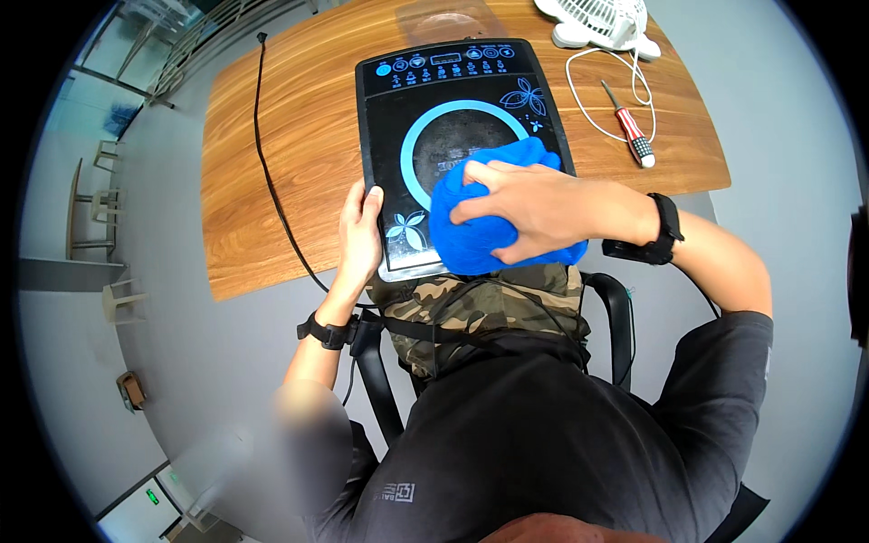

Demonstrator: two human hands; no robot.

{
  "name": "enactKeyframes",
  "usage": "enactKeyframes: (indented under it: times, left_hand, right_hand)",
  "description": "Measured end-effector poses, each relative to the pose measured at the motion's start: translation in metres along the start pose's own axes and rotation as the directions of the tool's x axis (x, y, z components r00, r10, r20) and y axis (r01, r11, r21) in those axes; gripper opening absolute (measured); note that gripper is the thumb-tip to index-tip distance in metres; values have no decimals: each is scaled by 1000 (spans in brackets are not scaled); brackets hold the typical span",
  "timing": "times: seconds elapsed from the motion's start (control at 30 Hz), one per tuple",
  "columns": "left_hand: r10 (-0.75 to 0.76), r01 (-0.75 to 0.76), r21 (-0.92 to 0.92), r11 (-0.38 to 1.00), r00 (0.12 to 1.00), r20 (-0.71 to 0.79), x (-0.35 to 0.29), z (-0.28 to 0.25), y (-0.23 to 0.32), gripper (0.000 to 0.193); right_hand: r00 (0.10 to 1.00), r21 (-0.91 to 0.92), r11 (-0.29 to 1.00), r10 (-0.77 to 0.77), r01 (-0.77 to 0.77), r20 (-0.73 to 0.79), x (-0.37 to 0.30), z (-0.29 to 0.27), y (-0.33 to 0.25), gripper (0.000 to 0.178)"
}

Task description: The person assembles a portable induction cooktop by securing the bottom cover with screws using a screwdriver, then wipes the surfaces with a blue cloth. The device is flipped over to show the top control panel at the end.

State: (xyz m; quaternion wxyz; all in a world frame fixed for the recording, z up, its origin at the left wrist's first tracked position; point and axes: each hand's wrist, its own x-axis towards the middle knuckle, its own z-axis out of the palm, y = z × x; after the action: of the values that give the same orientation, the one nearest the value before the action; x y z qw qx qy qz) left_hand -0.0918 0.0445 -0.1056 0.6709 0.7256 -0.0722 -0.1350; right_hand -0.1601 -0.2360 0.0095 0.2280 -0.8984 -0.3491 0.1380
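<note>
A black induction cooktop (385, 145) with a blue ring, flower prints and a row of touch symbols lies at the table's near edge, its lower end reaching toward my lap. My left hand (360, 233) grips its lower left edge, with the thumb on top; the fingers underneath are hidden. A bunched blue cloth (462, 237) covers the lower right part of the glass. Over it, my right hand (520, 206) presses down with curled fingers holding the fabric. Part of the ring is hidden under the cloth.
On the wooden table (235, 181), a black cord (260, 136) runs down the left side. A screwdriver (632, 131) with a patterned handle lies at the right, beside a white cable (577, 95). A white fan (599, 23) lies at the far right. Chair armrests (378, 385) flank me.
</note>
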Motion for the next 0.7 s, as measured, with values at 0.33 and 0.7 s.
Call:
enactKeyframes:
  times: [0.33, 0.7]
  left_hand:
    - [3, -3, -4, 1000, 999, 38, 3, -5, -5, 39]
    - [39, -38, 50, 998, 999, -18, 0, -6, -10, 36]
  right_hand:
    - [972, 37, 973, 231, -230, -42, -96, -29, 24, 60]
    - [510, -97, 575, 619, -812, -597, -237, -76, 159, 56]
